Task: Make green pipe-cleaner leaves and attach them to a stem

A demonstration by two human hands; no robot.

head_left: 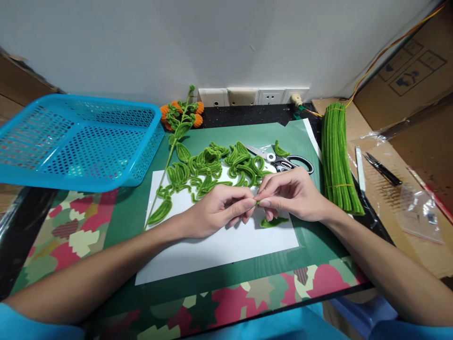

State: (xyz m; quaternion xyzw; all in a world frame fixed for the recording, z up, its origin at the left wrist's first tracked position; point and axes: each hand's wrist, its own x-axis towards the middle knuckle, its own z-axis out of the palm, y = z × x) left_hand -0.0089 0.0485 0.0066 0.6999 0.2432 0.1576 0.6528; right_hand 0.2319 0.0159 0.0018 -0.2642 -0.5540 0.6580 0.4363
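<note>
My left hand [222,208] and my right hand [290,193] meet over a white sheet of paper [219,245], fingertips pinched together on a green pipe-cleaner leaf [273,222]. The leaf's loop hangs below my right fingers and touches the paper. Just behind my hands lies a heap of several finished green pipe-cleaner leaves [219,165]. A long green stem with leaves and orange pipe-cleaner flowers [179,123] stretches from the paper's left edge toward the wall.
An empty blue plastic basket [74,141] stands at the left. Scissors [283,160] lie behind my right hand. A bundle of straight green pipe cleaners [338,156] lies at the right, with tweezers and small snips [382,169] on cardboard beyond. Wall sockets [253,96] sit at the back.
</note>
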